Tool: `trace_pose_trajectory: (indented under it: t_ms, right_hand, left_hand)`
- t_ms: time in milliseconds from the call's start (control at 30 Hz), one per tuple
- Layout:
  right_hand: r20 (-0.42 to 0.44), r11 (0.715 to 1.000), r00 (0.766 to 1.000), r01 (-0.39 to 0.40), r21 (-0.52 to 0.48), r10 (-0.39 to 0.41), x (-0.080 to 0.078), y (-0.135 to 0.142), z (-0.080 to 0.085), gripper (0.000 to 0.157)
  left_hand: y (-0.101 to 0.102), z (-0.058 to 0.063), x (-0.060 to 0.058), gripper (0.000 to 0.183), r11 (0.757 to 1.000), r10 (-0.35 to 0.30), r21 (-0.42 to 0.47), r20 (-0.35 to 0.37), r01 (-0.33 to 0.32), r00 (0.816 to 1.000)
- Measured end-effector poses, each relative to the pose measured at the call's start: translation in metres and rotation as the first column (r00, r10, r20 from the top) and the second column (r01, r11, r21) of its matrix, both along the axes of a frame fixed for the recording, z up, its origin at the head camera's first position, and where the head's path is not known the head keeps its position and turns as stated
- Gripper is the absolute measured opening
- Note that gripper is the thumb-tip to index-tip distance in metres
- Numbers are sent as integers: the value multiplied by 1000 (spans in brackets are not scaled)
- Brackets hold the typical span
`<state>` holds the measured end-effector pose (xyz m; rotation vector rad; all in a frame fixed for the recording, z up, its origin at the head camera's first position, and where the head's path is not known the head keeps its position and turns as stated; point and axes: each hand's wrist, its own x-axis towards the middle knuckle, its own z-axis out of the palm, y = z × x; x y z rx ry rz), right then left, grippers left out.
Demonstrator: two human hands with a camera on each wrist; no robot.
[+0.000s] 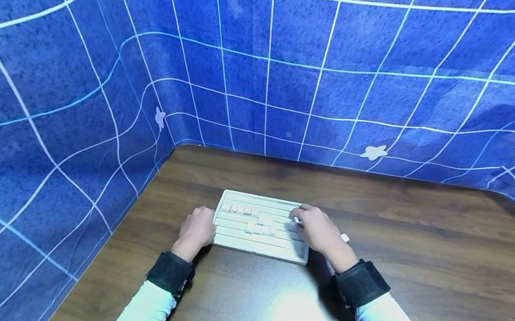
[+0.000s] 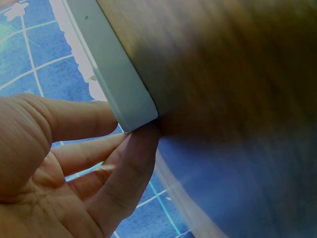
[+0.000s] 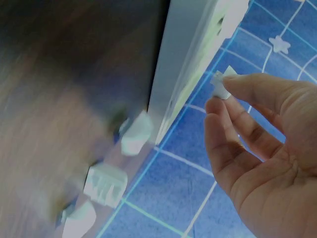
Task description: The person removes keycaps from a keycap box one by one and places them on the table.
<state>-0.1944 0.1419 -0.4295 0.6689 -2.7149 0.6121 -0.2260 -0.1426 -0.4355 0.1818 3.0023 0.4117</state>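
A pale rectangular board with raised rows lies on the table, several small white pieces set along its rows. My left hand is at the board's left end. In the left wrist view its thumb and fingers pinch a corner of the board's side wall. Over the board's right end is my right hand, thumb and fingertips pinching one small white block. The right wrist view shows that block held clear of the board's edge. Its exact kind is too blurred to tell.
More loose white pieces lie on the table right of the board; one white piece shows beside the right wrist. A brown wooden table carries everything. Blue fabric with grid lines and stars rises along its back and left edges.
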Motion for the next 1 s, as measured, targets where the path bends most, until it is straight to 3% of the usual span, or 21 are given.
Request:
trace_pose_trajectory:
  t_ms: [433,1000]
  right_hand:
    - [12,998,998,55,22,-56,3,22,-1,21]
    - [17,994,994,112,13,-112,3,41,-10,18]
  left_hand:
    - [-4,-5,1,22,1000,18,3,22,-18,1000]
    - [1,0,0,23,1000,15,1,20,-15,1000]
